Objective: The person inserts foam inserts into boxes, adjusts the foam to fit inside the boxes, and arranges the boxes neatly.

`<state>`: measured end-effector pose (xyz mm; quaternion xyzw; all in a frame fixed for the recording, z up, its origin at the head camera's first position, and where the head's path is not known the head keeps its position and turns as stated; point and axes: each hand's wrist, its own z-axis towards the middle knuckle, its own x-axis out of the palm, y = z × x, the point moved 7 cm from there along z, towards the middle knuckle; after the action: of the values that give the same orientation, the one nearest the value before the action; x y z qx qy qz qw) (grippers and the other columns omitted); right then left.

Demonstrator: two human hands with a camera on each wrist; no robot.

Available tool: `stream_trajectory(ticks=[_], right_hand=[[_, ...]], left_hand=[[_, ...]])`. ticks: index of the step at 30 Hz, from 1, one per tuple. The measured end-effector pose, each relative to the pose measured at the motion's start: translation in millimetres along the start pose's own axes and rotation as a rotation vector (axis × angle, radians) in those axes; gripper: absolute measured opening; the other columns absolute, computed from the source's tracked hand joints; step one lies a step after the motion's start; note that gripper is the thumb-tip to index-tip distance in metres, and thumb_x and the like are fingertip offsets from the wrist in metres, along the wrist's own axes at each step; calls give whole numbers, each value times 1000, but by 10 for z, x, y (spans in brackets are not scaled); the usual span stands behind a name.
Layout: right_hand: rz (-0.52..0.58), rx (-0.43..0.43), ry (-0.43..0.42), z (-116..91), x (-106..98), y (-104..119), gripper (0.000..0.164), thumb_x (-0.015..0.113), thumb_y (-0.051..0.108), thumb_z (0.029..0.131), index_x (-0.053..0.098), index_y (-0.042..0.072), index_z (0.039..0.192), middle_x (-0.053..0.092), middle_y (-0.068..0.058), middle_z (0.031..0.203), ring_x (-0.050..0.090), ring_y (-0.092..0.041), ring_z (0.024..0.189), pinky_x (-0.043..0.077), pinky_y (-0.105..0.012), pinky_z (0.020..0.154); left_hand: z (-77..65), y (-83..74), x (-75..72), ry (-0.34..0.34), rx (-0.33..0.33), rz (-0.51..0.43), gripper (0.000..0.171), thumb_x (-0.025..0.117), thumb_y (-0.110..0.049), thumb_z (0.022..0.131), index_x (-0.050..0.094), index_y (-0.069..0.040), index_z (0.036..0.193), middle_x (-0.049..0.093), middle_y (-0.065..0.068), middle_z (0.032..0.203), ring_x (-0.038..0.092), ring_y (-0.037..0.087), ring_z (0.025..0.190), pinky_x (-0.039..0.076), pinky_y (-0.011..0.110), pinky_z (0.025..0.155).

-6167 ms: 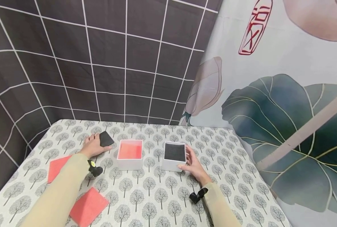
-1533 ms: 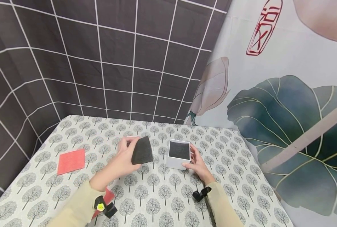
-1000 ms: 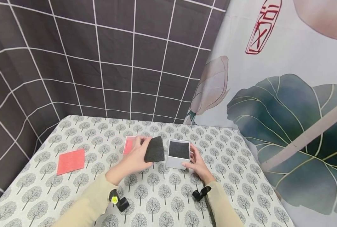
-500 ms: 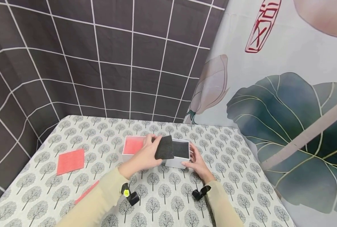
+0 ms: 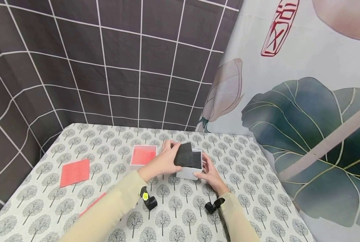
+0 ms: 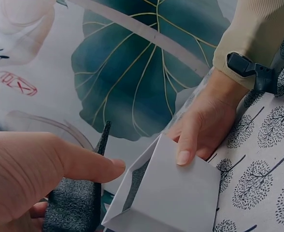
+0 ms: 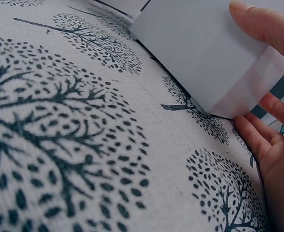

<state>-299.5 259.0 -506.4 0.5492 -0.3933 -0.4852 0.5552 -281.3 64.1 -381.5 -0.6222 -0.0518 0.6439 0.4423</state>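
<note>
My left hand [image 5: 165, 159] pinches a dark square sheet [image 5: 184, 155], which overlaps the left part of the right-hand white box [image 5: 186, 174] in the head view. Inside that box another dark square [image 5: 197, 159] shows. My right hand [image 5: 211, 174] grips the box's right side, thumb on the front wall. The left wrist view has the held sheet [image 6: 72, 208] tilted beside the box [image 6: 180, 188], with the left thumb over its edge. In the right wrist view the box [image 7: 195, 53] stands on the cloth, and the right fingers [image 7: 253, 133] reach round its corner.
A second white box [image 5: 131, 158] with a red square [image 5: 144, 156] inside stands to the left. One red square [image 5: 74, 172] lies on the tree-print tablecloth [image 5: 56, 208] at far left. Another red square [image 5: 90, 204] is mostly hidden under my left sleeve.
My left hand has carried the dark sheet from the table's left side, past the red-holding box, rightward to the right-hand box. My right hand has kept its grip there.
</note>
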Motion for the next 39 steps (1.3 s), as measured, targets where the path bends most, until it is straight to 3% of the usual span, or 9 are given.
stream_trajectory(ticks=[7,14,22,33,39], right_hand=[[-15,-21,-13,-3,-23,-38,93,73,-4,74,19,18,147,28,-13,146,37,-30,126,33,-36,105],[-35,-44,-1,-18,-13,-43,93,75,2,74,19,19,147,28,-12,147,38,-29,126,36,-34,103],[-30,-54,-3,-6,-16,-42,92,74,-2,74,21,19,146,32,-13,144,40,-29,124,36,-35,103],[-24,-13,-16,-3,-37,-68,92,73,-4,74,21,19,146,29,-10,145,36,-27,126,35,-31,102],[-29,21,0,-33,7,44,94,71,-6,75,15,12,148,21,-14,148,30,-31,130,29,-38,107]], left_hand=[[149,-35,98,38,11,12,88,83,-17,65,37,-4,139,29,19,129,32,32,119,45,46,94],[243,-52,197,98,27,60,88,82,-18,66,36,-1,139,29,18,129,29,31,117,44,43,95],[357,-44,282,149,3,73,93,85,-17,62,37,-3,140,31,18,132,31,30,117,44,45,94],[498,-115,394,222,-6,173,93,87,-22,60,41,2,136,35,16,122,33,27,111,43,39,94],[520,-112,431,265,-24,230,95,86,-28,62,38,1,138,36,15,124,33,26,113,44,37,93]])
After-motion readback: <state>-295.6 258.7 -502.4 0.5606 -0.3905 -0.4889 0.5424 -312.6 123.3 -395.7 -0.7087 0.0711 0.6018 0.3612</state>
